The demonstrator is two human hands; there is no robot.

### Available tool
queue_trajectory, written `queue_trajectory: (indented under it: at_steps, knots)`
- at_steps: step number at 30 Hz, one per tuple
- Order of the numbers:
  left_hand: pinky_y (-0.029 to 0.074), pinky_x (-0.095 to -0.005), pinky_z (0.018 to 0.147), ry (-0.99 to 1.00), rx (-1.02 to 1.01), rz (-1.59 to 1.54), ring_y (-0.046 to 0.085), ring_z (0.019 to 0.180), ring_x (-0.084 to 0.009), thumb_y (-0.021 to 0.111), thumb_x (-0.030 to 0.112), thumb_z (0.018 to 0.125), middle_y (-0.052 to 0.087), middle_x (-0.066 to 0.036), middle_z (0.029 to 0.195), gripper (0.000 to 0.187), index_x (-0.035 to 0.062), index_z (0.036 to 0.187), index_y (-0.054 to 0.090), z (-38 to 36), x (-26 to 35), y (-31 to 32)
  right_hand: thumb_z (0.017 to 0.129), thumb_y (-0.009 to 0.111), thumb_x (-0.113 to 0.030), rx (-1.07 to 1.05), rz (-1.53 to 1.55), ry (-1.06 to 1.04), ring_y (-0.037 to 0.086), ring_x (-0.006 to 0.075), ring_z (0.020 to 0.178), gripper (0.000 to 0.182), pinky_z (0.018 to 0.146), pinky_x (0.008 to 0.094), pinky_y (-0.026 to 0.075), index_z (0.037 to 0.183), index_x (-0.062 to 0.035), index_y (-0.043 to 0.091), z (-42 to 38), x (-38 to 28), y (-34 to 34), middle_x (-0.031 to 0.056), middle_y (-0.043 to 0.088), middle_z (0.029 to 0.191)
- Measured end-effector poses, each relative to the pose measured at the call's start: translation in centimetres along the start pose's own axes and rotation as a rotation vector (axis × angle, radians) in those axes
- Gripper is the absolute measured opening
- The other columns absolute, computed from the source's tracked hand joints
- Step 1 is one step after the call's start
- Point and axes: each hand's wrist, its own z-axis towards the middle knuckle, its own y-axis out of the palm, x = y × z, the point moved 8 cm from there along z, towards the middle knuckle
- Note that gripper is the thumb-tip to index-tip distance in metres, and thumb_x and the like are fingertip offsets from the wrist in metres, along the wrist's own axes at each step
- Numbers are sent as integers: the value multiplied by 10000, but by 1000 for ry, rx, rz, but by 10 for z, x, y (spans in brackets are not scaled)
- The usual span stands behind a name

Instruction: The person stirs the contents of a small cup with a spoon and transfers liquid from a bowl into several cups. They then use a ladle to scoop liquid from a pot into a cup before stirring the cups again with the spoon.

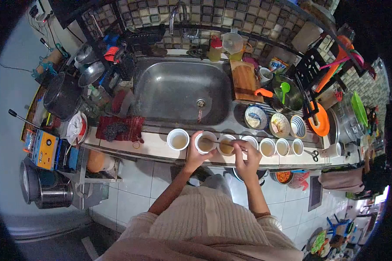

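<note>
Along the counter's front edge stands a row of several white cups with pale yellowish liquid in those whose inside shows. My left hand is wrapped round the second cup from the left. In my right hand is the handle of a thin spoon-like utensil, pinched between the fingers, its tip down inside that same cup. The leftmost cup stands just left of my left hand. Another cup sits between my two hands, and one more is partly behind my right hand.
Behind the cups is a metal sink. Patterned bowls, a pot with a green spoon and a cutting board lie to its right. Scissors rest near the right end of the row; a dark red cloth is left.
</note>
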Motion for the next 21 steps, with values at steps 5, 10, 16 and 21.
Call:
queue_trajectory:
  at_steps: [5,10,16,21]
  knots:
    - [375,-350,941,62,2,78,473,1091,-229,797,124,606,447,-136,1172,772,23,1226,348,2,14,1,901,482,-39,142,182,217,630,161,727,126,633,251,508,963,58,533,-3,24,-2,125,636,863]
    - [371,-353,945,92,4,86,465,1101,-236,796,133,609,440,-143,1177,773,20,1228,346,2,16,1,908,485,-72,117,265,336,640,163,705,130,620,257,519,949,42,534,-10,45,8,126,634,832]
    - [370,-358,946,110,0,134,462,1106,-241,801,149,605,435,-143,1177,791,18,1232,337,2,14,1,931,458,-123,104,389,500,640,178,683,164,601,264,524,997,19,504,-18,72,13,144,630,820]
    - [343,-341,964,108,-28,138,426,1124,-211,795,106,601,399,-114,1208,821,29,1254,303,2,15,2,931,472,-163,177,590,603,637,193,652,184,593,266,525,1002,5,491,-21,87,9,156,626,811]
